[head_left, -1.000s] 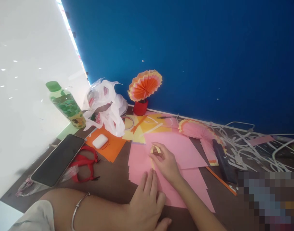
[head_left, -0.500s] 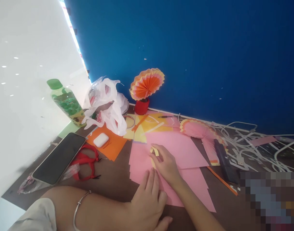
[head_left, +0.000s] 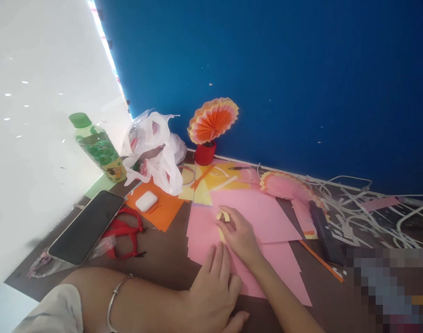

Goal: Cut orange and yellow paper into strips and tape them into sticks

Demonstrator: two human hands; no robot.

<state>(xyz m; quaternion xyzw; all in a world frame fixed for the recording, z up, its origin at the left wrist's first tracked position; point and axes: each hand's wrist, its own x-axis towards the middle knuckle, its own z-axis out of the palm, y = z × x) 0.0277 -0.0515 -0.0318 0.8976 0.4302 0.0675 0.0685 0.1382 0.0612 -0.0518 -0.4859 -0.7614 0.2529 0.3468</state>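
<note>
Head view: right hand (head_left: 242, 237) pinches a small yellow paper strip (head_left: 223, 215) in its fingers, on the pink sheets (head_left: 263, 217); left hand (head_left: 214, 287) lies flat, fingers together, on their near edge. Judged partway: one finished fan (head_left: 213, 119) stands beyond the pink sheets, a second fan (head_left: 285, 185) lies at their far right corner, strip still unattached.

One head-worn camera looks forward and down from close above the brown tabletop (head_left: 162, 263), tilted so the blue wall (head_left: 284, 83) slants across the top. Both forearms enter from the bottom edge (nearest the lens). Only this single view exists, so nothing overlaps.
</note>
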